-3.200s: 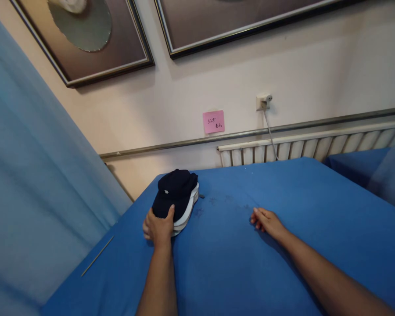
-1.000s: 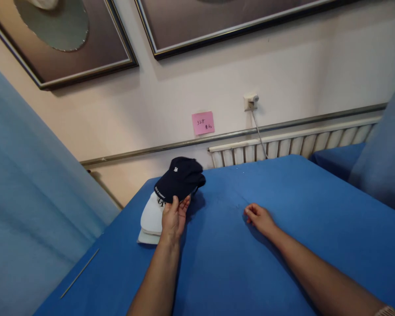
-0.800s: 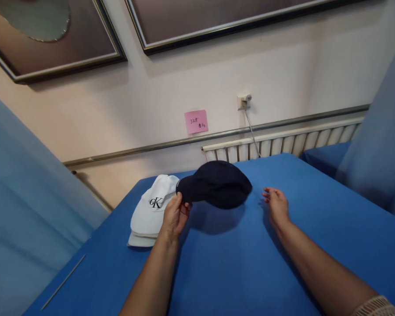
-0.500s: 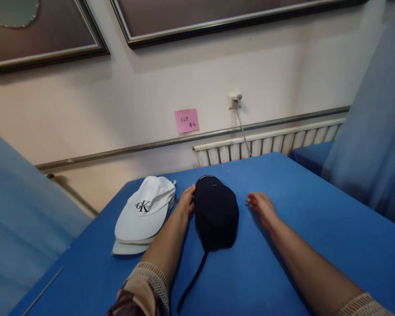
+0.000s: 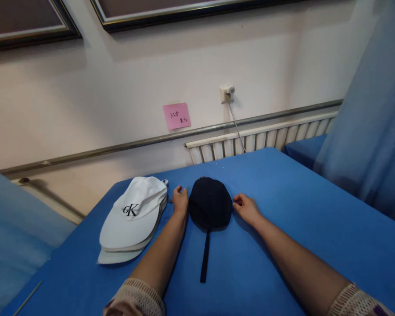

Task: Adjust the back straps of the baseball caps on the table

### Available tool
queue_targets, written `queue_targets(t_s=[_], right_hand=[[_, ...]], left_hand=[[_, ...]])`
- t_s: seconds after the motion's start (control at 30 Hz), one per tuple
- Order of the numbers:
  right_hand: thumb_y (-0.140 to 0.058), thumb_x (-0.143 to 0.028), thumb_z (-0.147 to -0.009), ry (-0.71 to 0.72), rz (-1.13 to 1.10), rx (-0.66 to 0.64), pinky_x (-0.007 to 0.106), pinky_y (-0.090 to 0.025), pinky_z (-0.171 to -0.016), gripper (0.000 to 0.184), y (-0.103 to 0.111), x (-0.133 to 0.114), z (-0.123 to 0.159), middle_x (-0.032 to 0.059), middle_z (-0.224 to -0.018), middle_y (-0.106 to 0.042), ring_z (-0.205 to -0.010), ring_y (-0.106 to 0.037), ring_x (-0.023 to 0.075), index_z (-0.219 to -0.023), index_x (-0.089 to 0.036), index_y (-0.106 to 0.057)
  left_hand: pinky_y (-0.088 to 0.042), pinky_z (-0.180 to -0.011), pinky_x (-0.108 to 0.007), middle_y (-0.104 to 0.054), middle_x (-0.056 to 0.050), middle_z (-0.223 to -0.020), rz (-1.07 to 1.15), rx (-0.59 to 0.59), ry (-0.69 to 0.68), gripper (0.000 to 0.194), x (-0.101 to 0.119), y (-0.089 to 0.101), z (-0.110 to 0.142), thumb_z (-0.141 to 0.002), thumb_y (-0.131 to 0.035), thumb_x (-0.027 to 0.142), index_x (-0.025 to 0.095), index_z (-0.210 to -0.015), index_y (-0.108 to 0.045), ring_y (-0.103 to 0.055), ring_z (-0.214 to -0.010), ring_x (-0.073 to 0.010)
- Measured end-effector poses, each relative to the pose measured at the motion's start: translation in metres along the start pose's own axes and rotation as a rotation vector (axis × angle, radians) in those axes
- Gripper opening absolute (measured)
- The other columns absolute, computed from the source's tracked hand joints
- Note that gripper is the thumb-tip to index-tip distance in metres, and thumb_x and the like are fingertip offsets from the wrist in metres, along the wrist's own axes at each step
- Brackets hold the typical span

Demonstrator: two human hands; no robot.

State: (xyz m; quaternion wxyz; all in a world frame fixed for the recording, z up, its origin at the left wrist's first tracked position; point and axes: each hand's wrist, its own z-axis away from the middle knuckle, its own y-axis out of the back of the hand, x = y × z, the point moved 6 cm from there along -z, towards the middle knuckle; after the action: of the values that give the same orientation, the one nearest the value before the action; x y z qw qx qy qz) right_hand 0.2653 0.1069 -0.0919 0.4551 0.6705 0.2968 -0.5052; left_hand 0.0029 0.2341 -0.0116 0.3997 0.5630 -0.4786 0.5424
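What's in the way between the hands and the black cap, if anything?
Nothing I can see. The left hand and right hand are at opposite sides of the black cap. The pale cap stack sits left of the left hand.

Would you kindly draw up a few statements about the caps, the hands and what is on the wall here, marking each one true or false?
1. The dark cap lies between the left hand and the right hand. True.
2. The white cap lies to the right of the dark cap. False: the white cap is to its left.
3. The white cap has black lettering on its front. True.
4. The strap lies on the far side of the dark cap. False: the strap extends on its near side.
5. The pink note is blank. False: the pink note bears handwriting.
6. A cord hangs from the socket. True.
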Motion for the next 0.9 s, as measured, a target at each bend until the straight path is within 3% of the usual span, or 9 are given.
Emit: queue_targets(t_s=[0.1,0.13,0.27,0.33,0.43,0.53,0.67,0.77,0.9], right_hand=[[-0.065,-0.019,-0.073,0.011,0.013,-0.025,0.03,-0.047,-0.074,0.014,-0.004,-0.001,0.004,0.0017,-0.078,-0.067,-0.072,-0.061,0.0157,-0.086,-0.022,-0.062],[-0.064,-0.018,-0.073,0.015,0.006,-0.031,0.03,-0.047,-0.074,0.014,-0.005,-0.001,0.005,0.0016,-0.078,-0.067,-0.072,-0.061,0.0157,-0.085,-0.022,-0.061],[-0.06,-0.017,-0.074,0.038,-0.074,-0.045,0.029,-0.049,-0.073,0.014,-0.013,-0.003,0.008,0.0022,-0.081,-0.068,-0.075,-0.063,0.0157,-0.086,-0.023,-0.059],[-0.058,-0.021,-0.075,0.05,-0.128,-0.05,0.028,-0.05,-0.07,0.012,-0.016,-0.007,0.01,0.0026,-0.08,-0.068,-0.073,-0.064,0.0155,-0.087,-0.022,-0.058],[-0.054,-0.026,-0.077,0.069,-0.201,-0.064,0.028,-0.05,-0.064,0.013,-0.017,-0.016,0.014,0.0027,-0.078,-0.067,-0.065,-0.063,0.0142,-0.088,-0.021,-0.055],[-0.051,-0.026,-0.076,0.101,-0.253,-0.076,0.026,-0.049,-0.062,0.014,-0.015,-0.026,0.02,0.0024,-0.078,-0.068,-0.061,-0.062,0.0125,-0.088,-0.02,-0.055],[-0.045,-0.016,-0.071,0.201,-0.251,-0.181,0.025,-0.047,-0.061,0.016,-0.02,-0.036,0.032,0.0007,-0.072,-0.066,-0.06,-0.06,0.012,-0.079,-0.02,-0.058],[-0.045,-0.011,-0.072,0.303,-0.08,-0.312,0.026,-0.047,-0.065,0.019,-0.033,-0.043,0.043,0.0002,-0.071,-0.064,-0.065,-0.06,0.0132,-0.074,-0.02,-0.062],[-0.055,-0.012,-0.075,0.506,0.106,-0.35,0.03,-0.048,-0.078,0.025,-0.038,-0.062,0.057,0.0028,-0.096,-0.064,-0.087,-0.061,0.0161,-0.096,-0.023,-0.062]], left_hand=[[-0.044,-0.097,-0.036,-0.065,-0.009,-0.103,-0.08,0.056,-0.063,0.027,0.008,0.031,0.052,-0.072,-0.067,0.012,0.019,-0.098,-0.064,-0.061,-0.103,-0.0232],[-0.044,-0.097,-0.039,-0.065,-0.009,-0.105,-0.159,-0.009,-0.173,0.028,0.016,0.035,0.073,-0.073,-0.067,0.014,0.02,-0.1,-0.065,-0.061,-0.103,-0.0244],[-0.037,-0.107,-0.047,-0.065,-0.009,-0.116,-0.49,-0.551,-0.665,0.028,0.039,0.012,0.161,-0.075,-0.067,0.013,0.025,-0.1,-0.069,-0.055,-0.116,-0.0274],[-0.033,-0.109,-0.051,-0.058,-0.01,-0.13,-0.616,-0.703,-0.813,0.043,0.04,-0.002,0.186,-0.073,-0.067,0.011,0.027,-0.113,-0.066,-0.048,-0.126,-0.0298],[-0.029,-0.109,-0.056,-0.049,-0.01,-0.142,-0.782,-0.715,-0.914,0.053,0.037,-0.016,0.184,-0.072,-0.064,0.005,0.027,-0.12,-0.062,-0.037,-0.135,-0.033],[-0.028,-0.109,-0.054,-0.052,-0.01,-0.139,-0.858,-0.657,-0.908,0.051,0.033,-0.016,0.163,-0.067,-0.062,-0.001,0.024,-0.112,-0.066,-0.039,-0.133,-0.0327],[-0.032,-0.107,-0.049,-0.063,-0.009,-0.125,-0.738,-0.561,-0.809,0.039,0.029,0.0,0.141,-0.068,-0.064,0.003,0.024,-0.101,-0.071,-0.049,-0.122,-0.0317],[-0.04,-0.098,-0.044,-0.071,-0.009,-0.104,-0.614,-0.471,-0.712,0.021,0.025,0.008,0.13,-0.074,-0.065,0.012,0.024,-0.089,-0.074,-0.058,-0.104,-0.0294],[-0.044,-0.086,-0.035,-0.071,-0.007,-0.081,-0.501,-0.401,-0.494,0.012,0.018,0.011,0.119,-0.079,-0.062,0.022,0.023,-0.078,-0.074,-0.061,-0.083,-0.0238]])
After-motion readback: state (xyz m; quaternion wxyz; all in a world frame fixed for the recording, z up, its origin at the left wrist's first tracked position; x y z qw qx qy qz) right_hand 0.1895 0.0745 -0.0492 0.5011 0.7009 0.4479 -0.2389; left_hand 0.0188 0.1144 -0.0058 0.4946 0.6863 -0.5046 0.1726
